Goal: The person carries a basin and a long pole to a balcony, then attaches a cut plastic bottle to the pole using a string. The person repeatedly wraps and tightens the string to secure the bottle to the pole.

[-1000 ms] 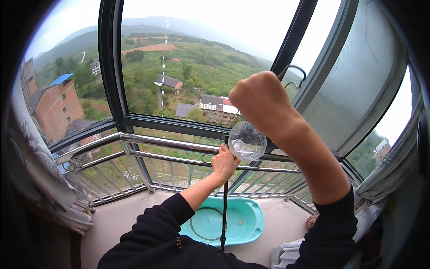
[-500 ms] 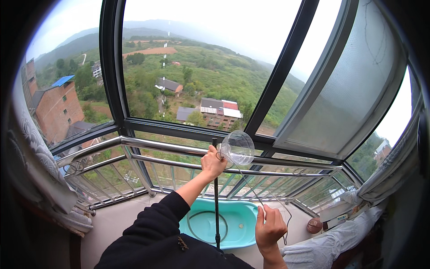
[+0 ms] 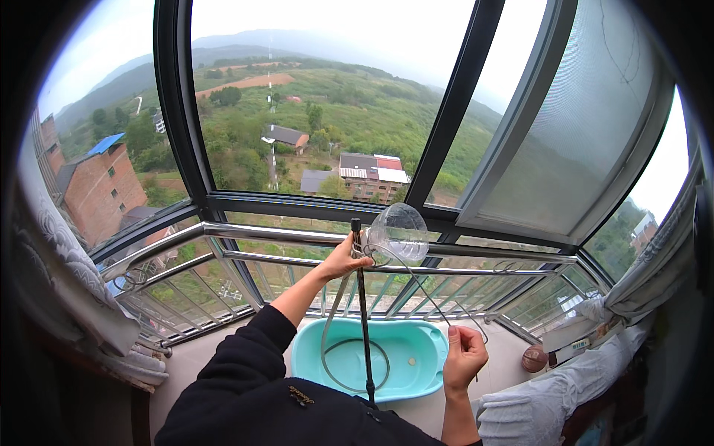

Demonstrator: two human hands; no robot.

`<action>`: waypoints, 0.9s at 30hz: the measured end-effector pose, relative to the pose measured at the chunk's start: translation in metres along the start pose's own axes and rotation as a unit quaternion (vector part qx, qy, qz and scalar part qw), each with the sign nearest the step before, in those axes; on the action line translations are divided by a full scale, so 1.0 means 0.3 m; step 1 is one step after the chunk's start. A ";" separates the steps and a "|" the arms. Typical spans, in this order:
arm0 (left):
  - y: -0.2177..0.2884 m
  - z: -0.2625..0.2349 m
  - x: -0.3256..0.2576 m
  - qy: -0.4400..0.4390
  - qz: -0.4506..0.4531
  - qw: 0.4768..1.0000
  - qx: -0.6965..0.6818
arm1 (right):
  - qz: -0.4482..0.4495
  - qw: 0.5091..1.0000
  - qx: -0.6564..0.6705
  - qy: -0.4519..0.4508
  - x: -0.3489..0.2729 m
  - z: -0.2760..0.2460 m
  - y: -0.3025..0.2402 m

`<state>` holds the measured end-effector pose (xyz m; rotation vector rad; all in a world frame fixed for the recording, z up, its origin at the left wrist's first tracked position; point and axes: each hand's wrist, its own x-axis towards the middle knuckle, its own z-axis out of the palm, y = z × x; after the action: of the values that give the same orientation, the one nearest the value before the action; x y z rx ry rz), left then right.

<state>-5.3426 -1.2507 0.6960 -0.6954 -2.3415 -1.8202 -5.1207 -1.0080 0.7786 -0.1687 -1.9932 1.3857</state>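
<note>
The left hand [image 3: 343,260] is raised toward 12 o'clock, level with the steel window railing [image 3: 245,232], and its fingers are closed around the upper part of a thin black pole [image 3: 362,320], just under the pole's tip. The pole runs nearly upright from the railing height down to the lower edge of the view at 6 o'clock. A clear, bell-shaped plastic dome [image 3: 399,232] is seen at the pole's top, just to the 3 o'clock side of the left hand and touching it or nearly so; how the dome is fixed to the pole cannot be told. From the dome a thin wire or cord [image 3: 425,291] is led down toward 4 o'clock to the right hand [image 3: 462,358], whose fingers are pinched shut on it, thumb against forefinger. A grey hose [image 3: 336,327] is hung from near the left hand and is looped inside a teal plastic tub [image 3: 424,349] on the balcony floor, below both hands. A small round brown object [image 3: 532,359] is noted at 3 o'clock of the tub; a white curtain [image 3: 71,275] is at 9 o'clock. As judged from this arrangement, the pole assembly is already lifted and held at the window, with the cord taken up; the dome is not yet against the glass [image 3: 312,111], so any contact with the pane appears to remain undone.
</note>
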 end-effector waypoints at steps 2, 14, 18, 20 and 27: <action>-0.039 0.006 0.000 -0.032 -0.020 0.996 -0.085 | 0.007 1.000 0.027 0.004 -0.001 0.002 -0.005; -0.095 0.118 0.016 0.080 -0.099 0.962 -0.242 | 0.076 0.995 0.038 -0.055 -0.169 -0.002 0.063; -0.065 0.125 0.023 0.063 -0.109 0.952 -0.279 | 0.116 0.989 0.076 -0.050 -0.246 -0.037 0.175; -0.037 0.135 0.015 0.082 -0.113 0.951 -0.277 | 0.149 0.980 0.109 -0.071 -0.282 -0.069 0.255; 0.052 0.164 -0.011 0.062 -0.121 0.945 -0.297 | 0.334 0.913 0.210 -0.108 -0.111 -0.194 0.620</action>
<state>-5.3234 -1.2027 0.6947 -0.3247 -1.8553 -2.6317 -5.1110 -0.9001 0.6131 -0.5591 -1.8209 2.3222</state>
